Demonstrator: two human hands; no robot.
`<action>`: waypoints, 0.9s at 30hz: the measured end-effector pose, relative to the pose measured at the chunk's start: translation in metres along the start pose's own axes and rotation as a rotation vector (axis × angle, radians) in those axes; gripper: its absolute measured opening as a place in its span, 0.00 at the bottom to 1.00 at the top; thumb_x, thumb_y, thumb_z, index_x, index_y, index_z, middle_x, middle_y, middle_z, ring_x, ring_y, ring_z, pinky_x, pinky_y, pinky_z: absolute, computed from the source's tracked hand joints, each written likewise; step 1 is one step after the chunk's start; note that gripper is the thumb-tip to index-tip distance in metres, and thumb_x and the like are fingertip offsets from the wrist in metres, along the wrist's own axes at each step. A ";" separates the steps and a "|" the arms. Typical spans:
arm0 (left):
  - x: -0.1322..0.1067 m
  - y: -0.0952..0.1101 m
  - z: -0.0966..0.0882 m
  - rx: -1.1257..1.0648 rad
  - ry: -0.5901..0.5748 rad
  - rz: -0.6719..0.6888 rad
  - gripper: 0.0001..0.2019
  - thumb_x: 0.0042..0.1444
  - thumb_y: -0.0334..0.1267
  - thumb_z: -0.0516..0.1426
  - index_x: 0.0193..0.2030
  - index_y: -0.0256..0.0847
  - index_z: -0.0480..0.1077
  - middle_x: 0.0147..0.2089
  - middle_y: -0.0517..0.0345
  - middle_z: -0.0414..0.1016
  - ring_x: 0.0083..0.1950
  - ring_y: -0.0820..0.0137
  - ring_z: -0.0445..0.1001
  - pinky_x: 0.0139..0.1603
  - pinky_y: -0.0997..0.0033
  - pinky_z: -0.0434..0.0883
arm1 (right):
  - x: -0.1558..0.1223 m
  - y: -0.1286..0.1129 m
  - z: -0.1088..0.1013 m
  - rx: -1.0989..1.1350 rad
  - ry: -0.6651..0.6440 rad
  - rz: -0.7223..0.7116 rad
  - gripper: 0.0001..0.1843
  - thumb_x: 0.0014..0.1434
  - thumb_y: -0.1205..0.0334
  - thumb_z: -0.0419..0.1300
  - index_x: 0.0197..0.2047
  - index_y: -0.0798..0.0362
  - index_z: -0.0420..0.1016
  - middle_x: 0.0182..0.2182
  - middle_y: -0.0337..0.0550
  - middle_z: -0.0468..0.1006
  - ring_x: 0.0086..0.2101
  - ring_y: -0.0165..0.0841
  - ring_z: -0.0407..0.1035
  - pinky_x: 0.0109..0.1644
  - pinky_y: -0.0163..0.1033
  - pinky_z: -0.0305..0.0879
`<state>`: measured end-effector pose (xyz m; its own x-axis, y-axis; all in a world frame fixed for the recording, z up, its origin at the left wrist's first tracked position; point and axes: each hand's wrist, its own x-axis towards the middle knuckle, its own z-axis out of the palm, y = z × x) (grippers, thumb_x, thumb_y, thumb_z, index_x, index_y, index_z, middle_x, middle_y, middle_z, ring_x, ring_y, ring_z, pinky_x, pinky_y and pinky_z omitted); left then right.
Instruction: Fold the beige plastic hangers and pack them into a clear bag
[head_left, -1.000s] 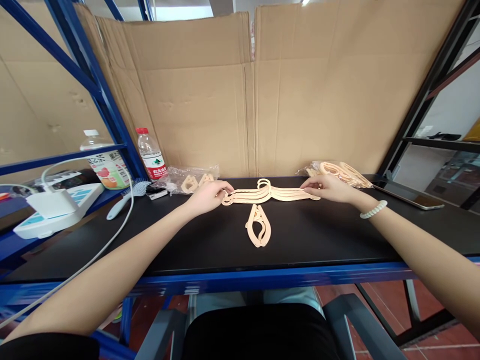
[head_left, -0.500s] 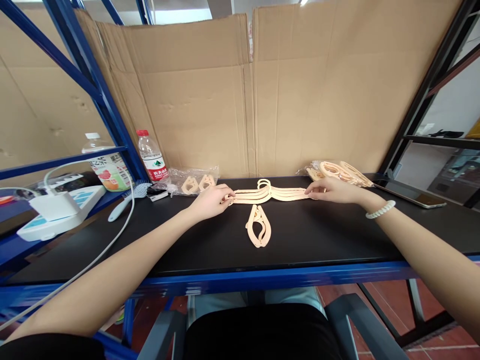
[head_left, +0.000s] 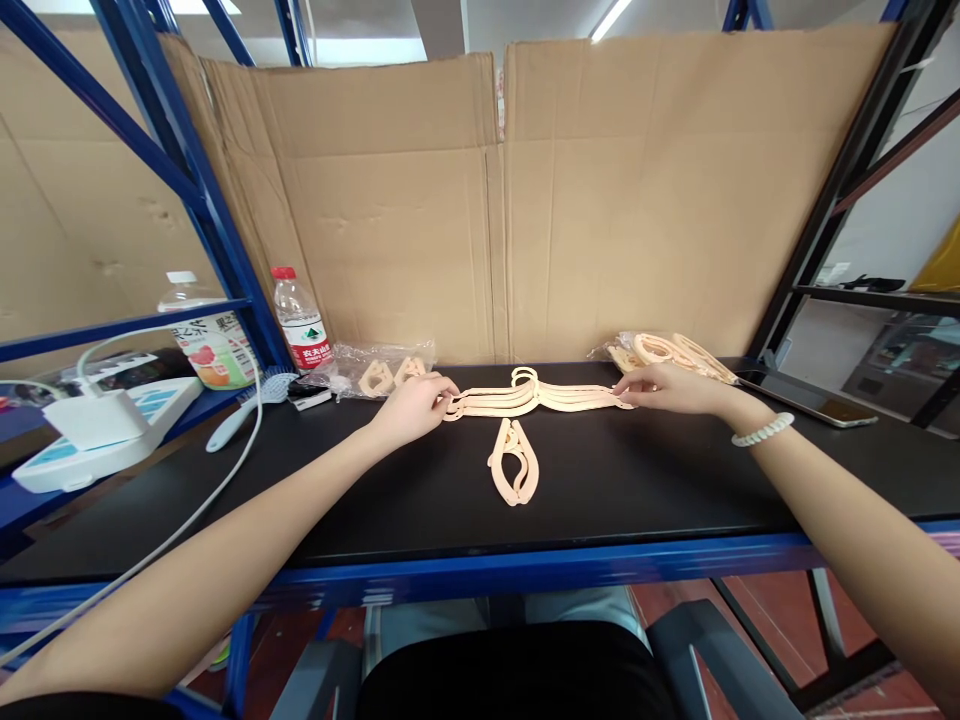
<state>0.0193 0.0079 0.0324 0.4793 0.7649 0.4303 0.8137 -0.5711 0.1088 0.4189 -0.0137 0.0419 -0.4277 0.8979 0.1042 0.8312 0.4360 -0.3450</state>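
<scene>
Several cream plastic folding clothes hangers (head_left: 495, 402) lie unfolded in a stack on the black tabletop, their hooks together at the middle. At the stack's left end, my left hand (head_left: 416, 408) has its fingers closed around the hanger tips. My right hand (head_left: 664, 388) pinches the opposite end between thumb and fingers, which partly cover it. In front of the stack, apart from both hands, lies one folded hanger (head_left: 532, 470) with its arms bent together.
Bagged folded hangers (head_left: 375, 378) lie at the back left, and another bag of hangers (head_left: 660, 350) at the back right. Nearby are a water bottle (head_left: 304, 325), a hairbrush (head_left: 240, 415), a phone (head_left: 817, 402) and a white power strip (head_left: 112, 440). A cardboard wall (head_left: 390, 220) closes the back.
Both hands stay at the ends of the hanger stack, where more of the tips now shows. The camera view has tilted slightly upward.
</scene>
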 end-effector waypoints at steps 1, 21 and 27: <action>0.000 0.000 0.002 -0.012 -0.007 0.041 0.12 0.55 0.32 0.49 0.40 0.40 0.74 0.40 0.53 0.77 0.36 0.65 0.74 0.39 0.66 0.70 | 0.001 0.000 0.001 -0.008 0.001 0.003 0.24 0.58 0.45 0.53 0.45 0.55 0.77 0.34 0.47 0.78 0.35 0.40 0.71 0.37 0.42 0.64; -0.005 0.005 0.017 0.030 -0.085 0.196 0.17 0.58 0.34 0.51 0.53 0.39 0.69 0.51 0.49 0.73 0.51 0.59 0.71 0.50 0.60 0.70 | 0.003 0.003 0.006 -0.082 0.071 0.000 0.17 0.55 0.55 0.55 0.42 0.54 0.78 0.40 0.47 0.79 0.39 0.41 0.72 0.42 0.43 0.67; -0.005 0.006 0.019 0.040 -0.082 0.196 0.15 0.59 0.34 0.50 0.52 0.40 0.69 0.50 0.50 0.73 0.52 0.60 0.70 0.51 0.60 0.69 | 0.009 0.002 0.020 -0.098 0.093 -0.066 0.17 0.53 0.58 0.56 0.44 0.55 0.76 0.43 0.50 0.77 0.37 0.40 0.71 0.42 0.43 0.67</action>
<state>0.0281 0.0063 0.0140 0.6536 0.6630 0.3651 0.7137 -0.7004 -0.0058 0.4094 -0.0062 0.0231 -0.4513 0.8671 0.2109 0.8351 0.4937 -0.2426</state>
